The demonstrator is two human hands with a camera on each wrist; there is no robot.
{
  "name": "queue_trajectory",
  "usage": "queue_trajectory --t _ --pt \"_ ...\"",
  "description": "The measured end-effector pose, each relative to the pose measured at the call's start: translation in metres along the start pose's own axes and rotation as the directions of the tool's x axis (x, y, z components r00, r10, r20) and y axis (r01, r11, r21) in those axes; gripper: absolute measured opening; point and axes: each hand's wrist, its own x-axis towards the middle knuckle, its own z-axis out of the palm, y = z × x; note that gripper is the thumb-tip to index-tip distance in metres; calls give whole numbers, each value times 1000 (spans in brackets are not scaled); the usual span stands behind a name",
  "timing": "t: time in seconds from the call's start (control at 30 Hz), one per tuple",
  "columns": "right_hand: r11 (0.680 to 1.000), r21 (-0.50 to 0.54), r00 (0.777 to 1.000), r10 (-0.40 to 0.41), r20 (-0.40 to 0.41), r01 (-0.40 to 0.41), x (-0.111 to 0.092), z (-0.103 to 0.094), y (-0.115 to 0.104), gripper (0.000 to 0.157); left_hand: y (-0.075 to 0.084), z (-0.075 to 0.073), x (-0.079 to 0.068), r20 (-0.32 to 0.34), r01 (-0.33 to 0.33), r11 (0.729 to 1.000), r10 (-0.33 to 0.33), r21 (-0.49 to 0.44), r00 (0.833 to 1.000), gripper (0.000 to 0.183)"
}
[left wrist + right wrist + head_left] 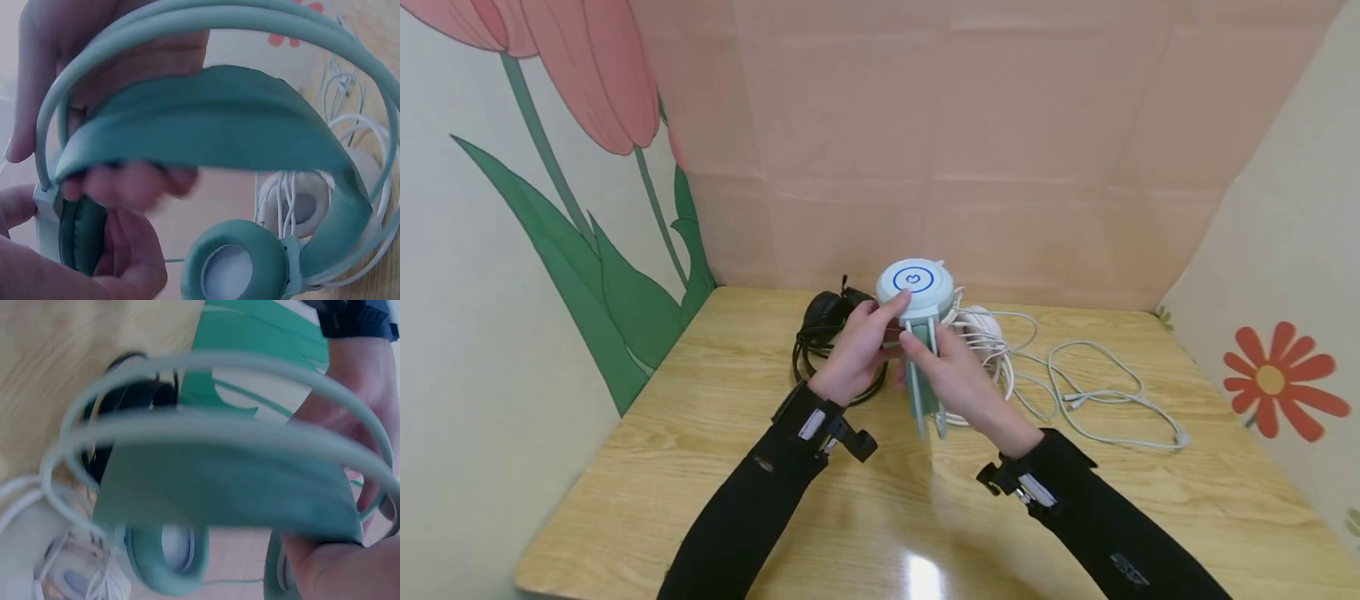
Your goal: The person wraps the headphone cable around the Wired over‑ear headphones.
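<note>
A pair of light mint-green headphones [916, 282] is held by both hands above the table, one ear cup facing up with a blue ring and heart mark. My left hand [854, 353] grips that ear cup, its thumb on the outer face. Around the headband just below, my right hand [958, 377] has its fingers curled. In the left wrist view the padded inner band [212, 125] spans below two thin outer hoops, and the right fingertips wrap its edge. The other ear cup [234, 265] hangs free with its round cushion showing.
Black headphones [824, 312] with a coiled cable lie behind the left hand. White headphones [983, 323] wound with white cable sit behind the right hand. A thin pale cable [1112, 397] loops across the right side of the wooden table [647, 450]. A pinkish sheet [1037, 167] hangs behind.
</note>
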Motion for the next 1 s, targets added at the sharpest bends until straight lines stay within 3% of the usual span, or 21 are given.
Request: queue_trajectory --t 0.07,0.2,0.3,0.4,0.5,0.63,0.7,0.83,0.93,1.0 --pt "992 -119 999 -35 3 36 -1 -2 0 41 0 -1 -1 1 5 1000 -5 -5 1000 51" --pt "944 -319 997 -80 15 81 -4 -7 -2 40 3 -3 0 29 -6 1000 7 -25 1000 43" --pt "935 -346 997 -74 37 82 -5 -13 -2 41 7 -4 0 36 -15 1000 15 -25 999 38" --pt "948 -315 998 -50 26 56 -5 -24 -1 46 9 -6 -1 30 -3 1000 4 -26 1000 37" --pt "976 -216 1000 1 2 0 -3 -39 2 51 11 -8 -2 33 8 1000 -8 -16 999 37" --pt "994 14 994 105 -40 -105 3 -63 7 66 13 -10 -3 83 14 999 -16 32 996 40" --pt "977 153 987 156 -36 -148 6 -73 11 73 14 -10 -4 127 26 998 -33 57 991 40" --pt "899 381 976 209 58 -215 11 -86 17 72 14 -13 -6 232 57 992 -82 114 969 39" --pt "856 451 967 208 149 -253 12 -89 21 62 13 -15 -7 315 70 981 -125 179 941 37" --pt "851 455 963 193 189 -260 12 -90 23 52 14 -17 -7 367 65 973 -145 220 919 36"
